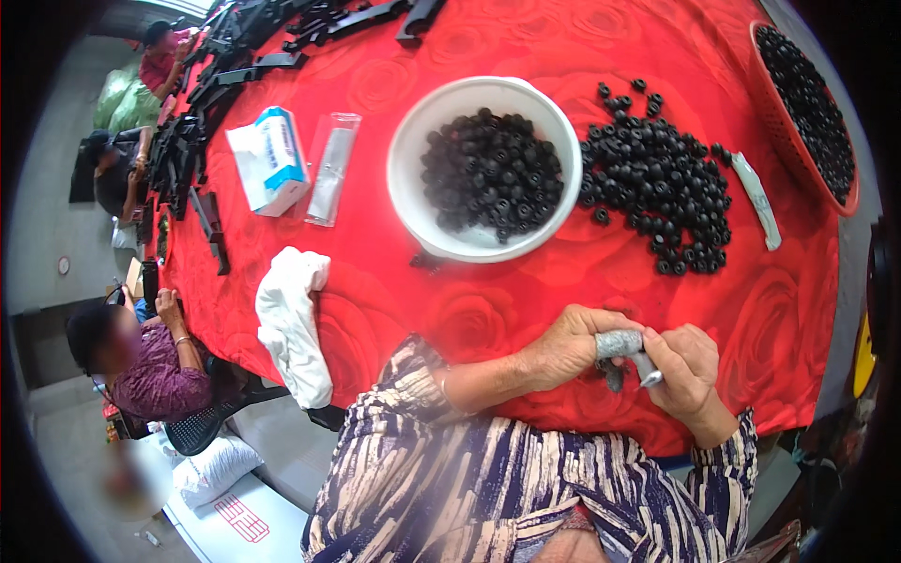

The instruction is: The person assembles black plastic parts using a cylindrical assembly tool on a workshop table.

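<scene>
Both the left hand (563,349) and right hand (690,368) grip a grey tool (627,353).

I wear a loose blouse (488,479) patterned with jagged streaks of navy, cream and tan, filling the lower middle of the frame. Its sleeves reach my wrists; the left cuff (413,380) bunches in folds, the right cuff (741,436) sits lower right. My left hand (563,349) and right hand (685,368) are bare, without gloves.
</scene>
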Demonstrator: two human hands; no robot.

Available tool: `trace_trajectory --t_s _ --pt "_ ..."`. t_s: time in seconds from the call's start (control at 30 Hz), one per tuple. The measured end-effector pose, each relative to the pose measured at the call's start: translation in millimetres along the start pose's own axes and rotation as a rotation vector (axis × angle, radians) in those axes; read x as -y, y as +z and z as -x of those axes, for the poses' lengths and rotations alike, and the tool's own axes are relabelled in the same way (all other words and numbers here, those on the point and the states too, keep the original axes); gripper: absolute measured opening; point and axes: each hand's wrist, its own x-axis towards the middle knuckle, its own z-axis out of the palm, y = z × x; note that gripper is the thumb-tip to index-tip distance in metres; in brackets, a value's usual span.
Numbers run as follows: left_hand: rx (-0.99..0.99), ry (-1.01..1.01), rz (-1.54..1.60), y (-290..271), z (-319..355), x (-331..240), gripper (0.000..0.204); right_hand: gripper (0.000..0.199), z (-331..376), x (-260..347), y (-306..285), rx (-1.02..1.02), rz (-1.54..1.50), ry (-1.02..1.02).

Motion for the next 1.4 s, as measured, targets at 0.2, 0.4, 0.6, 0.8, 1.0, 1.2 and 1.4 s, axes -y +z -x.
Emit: trace_trajectory --t_s 0.2,0.4,0.6,0.8,1.0,1.2,1.4 --pt "-0.113 0.054 -0.016 1 12 -4 0.021 0.032 -9 -4 9 -0.045 -0.038 -0.092" --pt "-0.03 0.105 -0.091 2 7 -8 0.021 0.029 -3 -4 3 -0.019 -0.017 -0.084" --pt "-0.021 0.129 -0.191 2 10 -10 0.02 0.029 -8 -6 -16 0.149 -0.652 0.432" --pt "-0.011 0.153 -0.143 2 9 -7 0.022 0.017 -5 -5 -15 0.232 -0.55 0.52" --pt "-0.018 0.144 -0.185 1 8 -8 0.023 0.013 -7 -6 -17 0.239 -0.51 0.565" --pt "-0.01 0.153 -0.213 -1 9 -6 0.022 0.012 -8 -6 -16 0.261 -0.529 0.589" --pt "-0.024 0.077 -0.219 2 12 -8 0.021 0.012 -7 -8 -19 0.271 -0.565 0.562"
